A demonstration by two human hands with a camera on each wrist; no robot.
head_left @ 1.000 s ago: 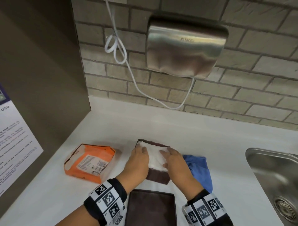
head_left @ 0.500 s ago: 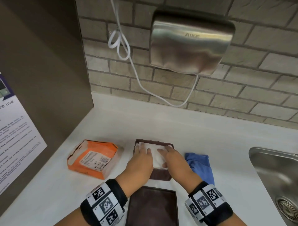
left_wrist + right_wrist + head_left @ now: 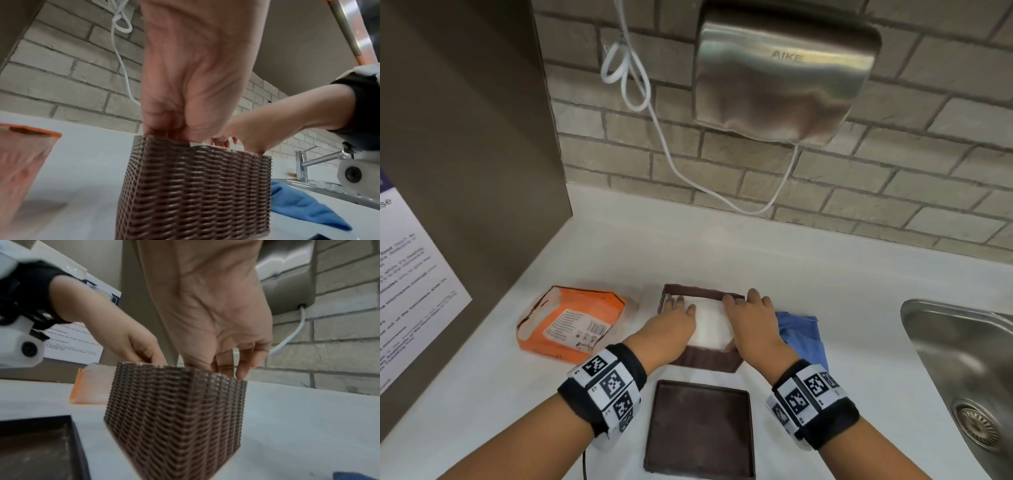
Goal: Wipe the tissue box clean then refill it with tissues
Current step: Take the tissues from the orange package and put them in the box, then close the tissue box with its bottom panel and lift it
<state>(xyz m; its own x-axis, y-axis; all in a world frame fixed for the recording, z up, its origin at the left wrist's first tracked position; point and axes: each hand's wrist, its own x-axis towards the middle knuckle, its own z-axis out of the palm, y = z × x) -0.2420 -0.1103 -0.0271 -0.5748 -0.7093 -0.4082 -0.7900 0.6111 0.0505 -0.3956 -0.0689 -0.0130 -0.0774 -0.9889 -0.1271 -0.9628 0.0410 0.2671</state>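
Note:
A brown woven tissue box [image 3: 705, 360] stands open on the white counter, with a stack of white tissues [image 3: 711, 325] inside it. My left hand [image 3: 675, 320] presses on the left side of the stack with straight fingers pointing into the box [image 3: 195, 194]. My right hand [image 3: 750, 313] does the same on the right side, fingertips at the far rim of the box [image 3: 174, 418]. The box's dark lid [image 3: 700, 432] lies flat in front of it. In both wrist views the fingertips dip out of sight behind the rim.
An opened orange tissue pack [image 3: 571, 323] lies left of the box. A blue cloth [image 3: 802, 337] is bunched to its right. A steel sink [image 3: 962, 359] sits at the far right, and a hand dryer [image 3: 780, 78] with a white cord hangs on the brick wall.
The tissues have sunk lower into the box. Both hands have slid forward over the stack toward the far rim, still pressing down.

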